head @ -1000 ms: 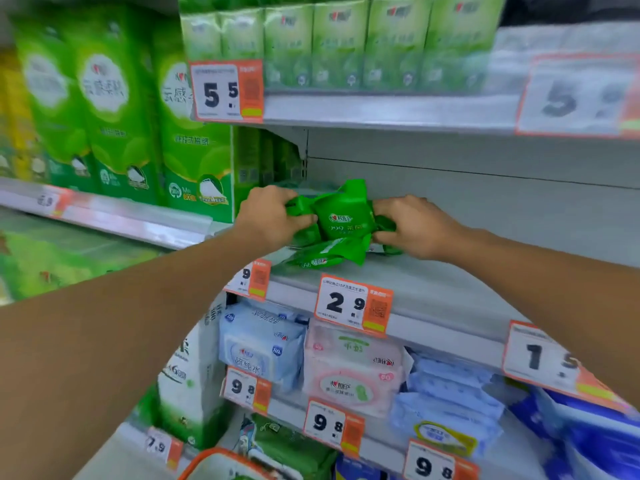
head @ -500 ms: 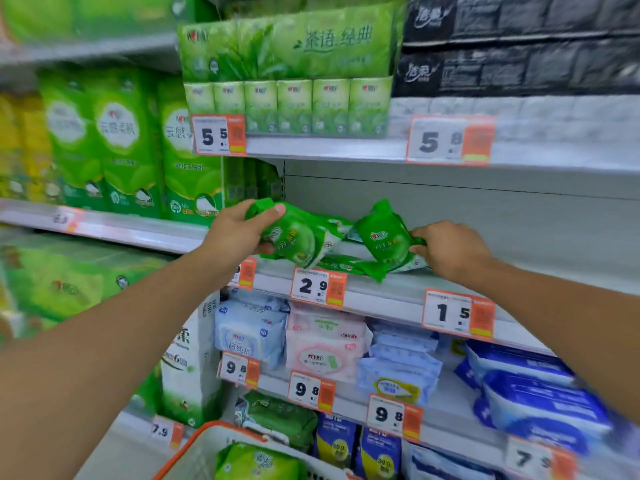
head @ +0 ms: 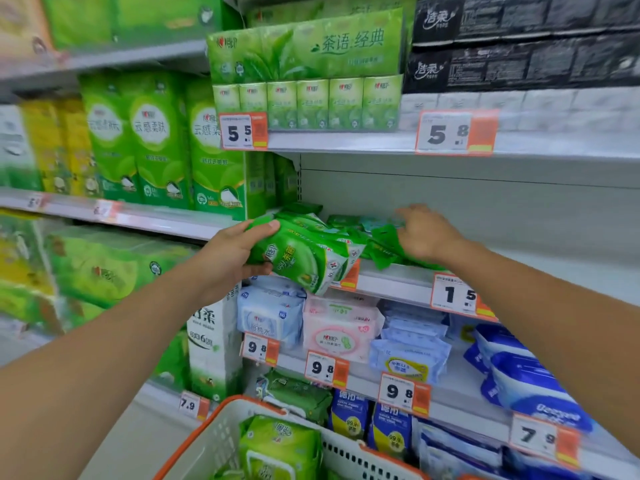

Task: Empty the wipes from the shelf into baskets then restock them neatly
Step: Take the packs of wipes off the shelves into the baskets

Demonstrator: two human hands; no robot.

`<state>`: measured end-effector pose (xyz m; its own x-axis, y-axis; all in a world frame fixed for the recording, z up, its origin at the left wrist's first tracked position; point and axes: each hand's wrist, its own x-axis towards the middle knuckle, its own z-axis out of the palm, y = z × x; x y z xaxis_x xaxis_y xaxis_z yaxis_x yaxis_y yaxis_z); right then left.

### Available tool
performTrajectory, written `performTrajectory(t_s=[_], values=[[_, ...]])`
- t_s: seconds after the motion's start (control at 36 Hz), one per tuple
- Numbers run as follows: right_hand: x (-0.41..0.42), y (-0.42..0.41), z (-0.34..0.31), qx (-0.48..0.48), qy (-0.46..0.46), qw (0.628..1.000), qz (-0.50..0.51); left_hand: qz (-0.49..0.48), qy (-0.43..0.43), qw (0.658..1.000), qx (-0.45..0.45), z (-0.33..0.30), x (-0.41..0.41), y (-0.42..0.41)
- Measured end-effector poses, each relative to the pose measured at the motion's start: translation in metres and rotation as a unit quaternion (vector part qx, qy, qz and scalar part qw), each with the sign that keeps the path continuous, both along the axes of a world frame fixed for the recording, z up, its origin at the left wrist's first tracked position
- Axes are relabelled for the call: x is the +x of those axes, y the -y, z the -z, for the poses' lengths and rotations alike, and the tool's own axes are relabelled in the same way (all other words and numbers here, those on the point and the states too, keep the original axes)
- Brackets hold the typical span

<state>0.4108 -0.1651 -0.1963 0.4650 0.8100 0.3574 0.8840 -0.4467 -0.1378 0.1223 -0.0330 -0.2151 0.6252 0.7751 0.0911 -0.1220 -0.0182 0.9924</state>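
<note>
Green wipe packs [head: 304, 258] sit at mid-frame, gripped by the left hand [head: 228, 258] at the shelf [head: 391, 275] edge. The right hand [head: 426, 233] rests open-fingered on more green packs [head: 384, 247]. Below, a basket [head: 214, 441] holds another pack [head: 280, 445].

Green wipes packs [head: 304, 258] with white label patch and lighter green leaf print. Basket [head: 221, 441] white with orange rim. Price tags [head: 242, 131] white, black digits, orange block. Grey-white shelf [head: 398, 275]. Below: pale blue pack [head: 270, 313], pink-white pack [head: 341, 332]. Black packs [head: 519, 39] top right.
</note>
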Motion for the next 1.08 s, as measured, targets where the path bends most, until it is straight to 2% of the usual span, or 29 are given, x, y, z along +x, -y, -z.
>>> performTrajectory(t_s=[0.06,0.11,0.17,0.28,0.44,0.56,0.61,0.72,0.75,0.83,0.89,0.94,1.03,1.06,1.08], values=[[-0.029,0.008,-0.012,0.084,-0.101,0.984,-0.117,0.007,-0.006,1.0,0.002,-0.003,-0.001,0.006],[-0.064,0.02,-0.014,0.05,-0.229,0.941,-0.244,0.032,-0.012,0.999,0.011,-0.008,-0.002,0.012],[-0.083,0.028,-0.004,0.002,-0.336,0.9,-0.279,0.044,-0.026,0.998,0.031,-0.011,-0.002,0.017],[-0.09,0.034,0.019,0.046,-0.471,0.845,-0.249,0.011,-0.089,0.994,0.06,-0.009,-0.004,0.021],[-0.075,0.043,0.069,0.193,-0.557,0.798,-0.127,-0.076,-0.162,0.982,0.06,0.003,-0.012,0.018],[-0.066,0.059,0.083,0.186,-0.62,0.751,-0.128,-0.122,-0.235,0.957,0.119,0.016,-0.028,0.01],[-0.062,0.062,0.086,0.168,-0.627,0.748,-0.137,-0.122,-0.258,0.948,0.138,0.022,-0.033,0.01],[-0.061,0.065,0.094,0.08,-0.611,0.775,-0.143,-0.078,-0.295,0.937,0.17,0.029,-0.037,0.013],[-0.062,0.067,0.097,0.046,-0.599,0.787,-0.139,-0.058,-0.308,0.934,0.172,0.031,-0.036,0.014],[-0.069,0.067,0.107,-0.11,-0.481,0.863,-0.111,-0.007,-0.334,0.929,0.157,0.04,-0.032,0.019],[-0.081,0.064,0.11,-0.165,-0.434,0.881,-0.091,0.013,-0.343,0.928,0.142,0.046,-0.029,0.022],[-0.098,0.06,0.112,-0.179,-0.45,0.865,-0.132,0.037,-0.339,0.932,0.121,0.054,-0.026,0.027],[-0.127,0.053,0.118,-0.139,-0.555,0.784,-0.239,0.068,-0.341,0.931,0.113,0.066,-0.021,0.035],[-0.131,0.047,0.122,-0.118,-0.562,0.777,-0.257,0.082,-0.346,0.929,0.107,0.068,-0.02,0.037],[-0.131,0.04,0.126,-0.091,-0.539,0.793,-0.27,0.098,-0.353,0.926,0.095,0.07,-0.021,0.038]])
